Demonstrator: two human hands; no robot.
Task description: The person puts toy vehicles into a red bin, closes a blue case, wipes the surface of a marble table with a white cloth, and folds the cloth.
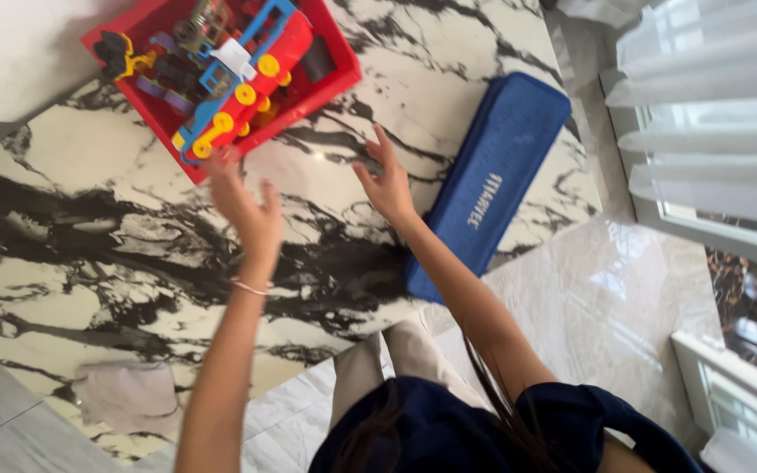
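Both hands are stretched out over the marble surface, which is white with black veins. Her left hand is open, the fingers spread, and its fingertips are just at the near corner of the red bin, close to the yellow wheels of the toy train; I cannot tell if they really touch it, because the hand is a little blurred. Her right hand is open too, with the fingers apart, holding nothing, between the bin and the long blue case, near both but apart from them. The bin sits at the far side of the surface, turned at an angle, and it is filled above its rim. I think the risk is here: the train lies on top of the pile and sticks out over the edge, so a push on that corner could tip it out, or slide the bin further on the smooth stone. Counting what I see: one red bin, one big red and blue train with several yellow wheels, a heap of smaller toys too mixed to count, one blue case, and one grey cloth lying at the near edge.
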